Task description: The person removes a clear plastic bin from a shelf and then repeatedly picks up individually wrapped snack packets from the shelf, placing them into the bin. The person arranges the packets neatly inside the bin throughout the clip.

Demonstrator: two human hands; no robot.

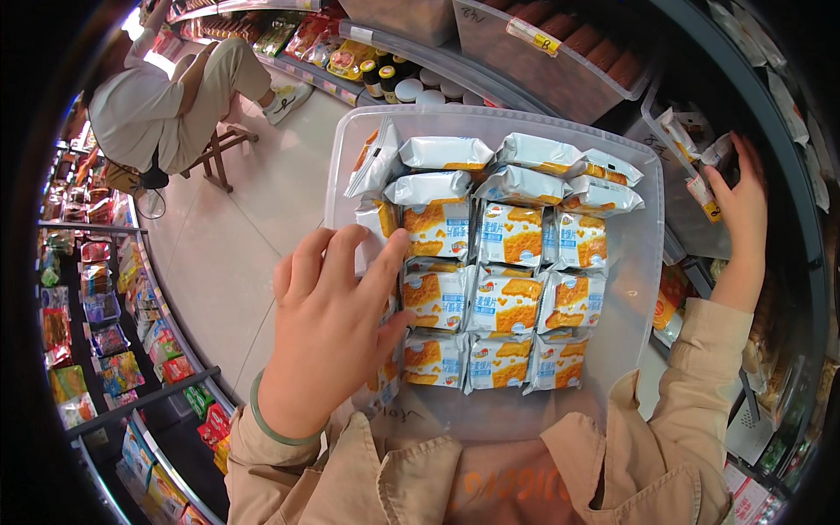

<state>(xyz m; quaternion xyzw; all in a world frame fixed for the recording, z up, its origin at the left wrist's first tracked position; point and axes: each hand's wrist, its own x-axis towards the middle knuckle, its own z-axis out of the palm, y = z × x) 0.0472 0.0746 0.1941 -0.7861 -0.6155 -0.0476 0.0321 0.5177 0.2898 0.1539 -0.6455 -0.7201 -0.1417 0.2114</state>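
Observation:
A translucent plastic tub (630, 262) rests before my torso, holding rows of white-and-orange snack packs (505, 298). The nearer packs stand with their printed faces up, and those along the far side lie tilted. My left hand (335, 315) is spread over the tub's left side; its fingertips rest at the left column of packs, which it partly hides. Off to the right, my right hand (741, 184) reaches into a clear shelf bin (663, 164), thumb and fingers around a small white pack (717, 151). Another white pack (679, 134) lies beside that one.
A bin of brown packaged goods (571, 46) stands on the shelf beyond the tub. Jars (387, 79) line the shelf at the back. A person (164, 111) sits on a low wooden stool (220, 154) at upper left. Snack shelves (105, 315) run along the left.

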